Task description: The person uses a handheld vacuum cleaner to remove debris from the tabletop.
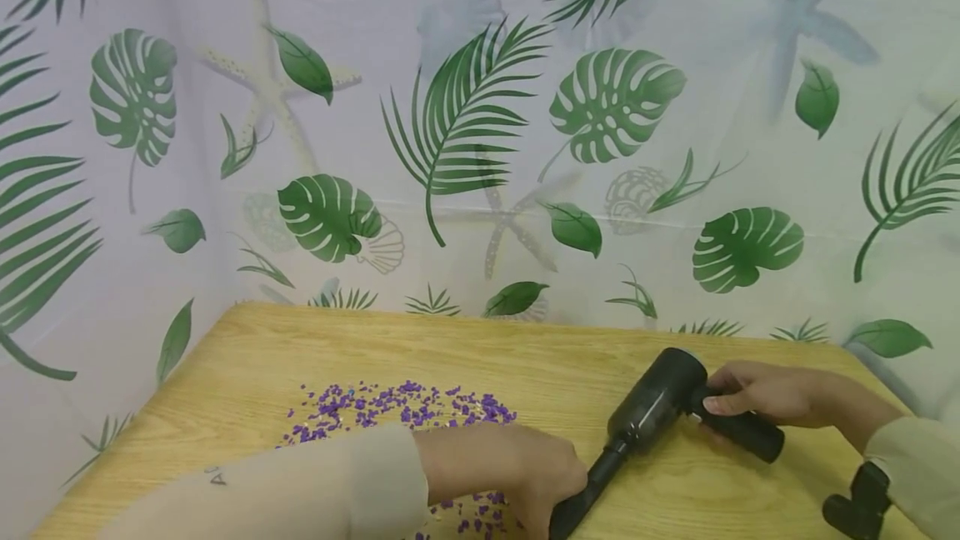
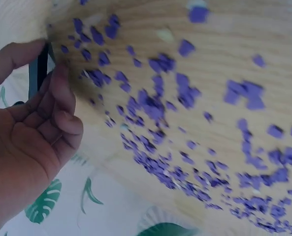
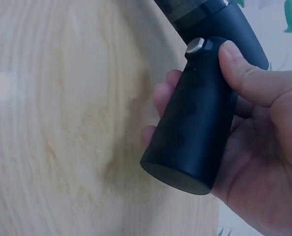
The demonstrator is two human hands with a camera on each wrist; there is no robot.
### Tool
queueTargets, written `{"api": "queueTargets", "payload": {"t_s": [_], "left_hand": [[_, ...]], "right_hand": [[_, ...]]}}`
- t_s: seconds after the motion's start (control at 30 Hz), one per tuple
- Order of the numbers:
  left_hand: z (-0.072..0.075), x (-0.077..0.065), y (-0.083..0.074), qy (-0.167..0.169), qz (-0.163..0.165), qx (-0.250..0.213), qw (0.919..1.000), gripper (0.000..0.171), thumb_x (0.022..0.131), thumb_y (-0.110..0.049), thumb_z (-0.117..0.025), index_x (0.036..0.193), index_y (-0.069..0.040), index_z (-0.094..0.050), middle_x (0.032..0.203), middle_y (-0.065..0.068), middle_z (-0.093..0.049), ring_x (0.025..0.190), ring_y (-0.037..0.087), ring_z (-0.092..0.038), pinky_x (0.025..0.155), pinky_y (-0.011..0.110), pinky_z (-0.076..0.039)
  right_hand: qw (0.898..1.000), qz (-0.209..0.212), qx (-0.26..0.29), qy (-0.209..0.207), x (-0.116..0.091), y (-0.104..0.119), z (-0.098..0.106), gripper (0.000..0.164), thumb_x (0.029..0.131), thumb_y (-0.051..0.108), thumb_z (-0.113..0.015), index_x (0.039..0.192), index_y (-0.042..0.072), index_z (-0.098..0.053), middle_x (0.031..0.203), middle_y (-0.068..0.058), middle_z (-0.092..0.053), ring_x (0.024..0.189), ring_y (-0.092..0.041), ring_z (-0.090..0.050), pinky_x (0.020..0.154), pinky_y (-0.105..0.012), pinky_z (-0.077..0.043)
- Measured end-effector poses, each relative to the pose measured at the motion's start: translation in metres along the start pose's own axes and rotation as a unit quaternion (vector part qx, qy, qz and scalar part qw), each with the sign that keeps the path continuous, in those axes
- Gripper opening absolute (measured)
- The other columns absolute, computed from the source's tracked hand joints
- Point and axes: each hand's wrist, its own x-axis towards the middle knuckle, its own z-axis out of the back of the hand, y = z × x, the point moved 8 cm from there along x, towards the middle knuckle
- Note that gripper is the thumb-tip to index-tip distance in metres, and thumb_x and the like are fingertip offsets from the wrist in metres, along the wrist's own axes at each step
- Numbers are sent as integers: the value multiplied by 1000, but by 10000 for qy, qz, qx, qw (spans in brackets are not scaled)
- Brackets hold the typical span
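A black handheld vacuum (image 1: 643, 411) with a clear dust chamber slants over the right half of the wooden table. My right hand (image 1: 787, 392) grips its handle; in the right wrist view the thumb lies beside a silver button (image 3: 195, 45) on the handle (image 3: 190, 123). Farther down, my left hand (image 1: 536, 473) holds the narrow nozzle (image 1: 592, 486) between thumb and fingers. The nozzle's tip is out of the head view. Small purple scraps (image 2: 153, 105), with a few pale ones, lie scattered on the table beside and beyond the left forearm, which covers some of them.
The wooden table (image 1: 540, 357) reaches back to a white cloth (image 1: 480, 257) printed with green leaves, starfish and shells, which also hangs along the left side. A black wrist device (image 1: 858, 502) sits by the right sleeve.
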Motion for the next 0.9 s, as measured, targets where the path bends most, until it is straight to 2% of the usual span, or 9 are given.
{"api": "queueTargets", "payload": {"t_s": [0.2, 0.3, 0.4, 0.63, 0.9], "left_hand": [[15, -10, 27, -516, 309, -283, 9978, 19, 80, -17, -78, 81, -17, -59, 66, -9, -50, 57, 4, -44, 50, 16, -38], [23, -12, 45, -694, 530, -370, 9955, 13, 86, -21, -76, 90, -17, -65, 73, -8, -56, 61, 3, -49, 55, 15, -41], [30, -12, 63, -978, 766, -364, 9916, 15, 89, -25, -75, 99, -15, -69, 82, -6, -65, 68, 2, -56, 61, 14, -47], [37, -3, 101, -1728, 1208, -820, 9741, 10, 89, -13, -73, 99, -12, -74, 90, -2, -70, 78, 7, -63, 65, 16, -50], [31, 5, 131, -2027, 1713, -1450, 9532, 15, 90, -9, -72, 105, -11, -75, 94, 0, -72, 86, 10, -65, 75, 20, -52]], "right_hand": [[9981, 13, -297, -536, -9, 6, 17, 30, 107, 12, -41, 115, -14, -55, 105, -14, -66, 92, -22, -66, 80, -38, -58], [9956, 42, -473, -808, -11, 10, 24, 33, 108, 15, -41, 117, -13, -55, 105, -14, -65, 92, -24, -66, 80, -40, -58], [9923, 13, -562, -1100, -13, 14, 32, 35, 109, 18, -41, 122, -12, -53, 107, -13, -63, 95, -25, -64, 81, -41, -56], [9829, -23, -809, -1655, -9, 21, 42, 42, 109, 24, -41, 126, -13, -47, 112, -14, -61, 99, -27, -62, 83, -42, -55], [9734, 64, -976, -2070, 2, 27, 42, 46, 108, 26, -44, 126, -16, -44, 108, -15, -60, 96, -25, -61, 80, -40, -54]]}}
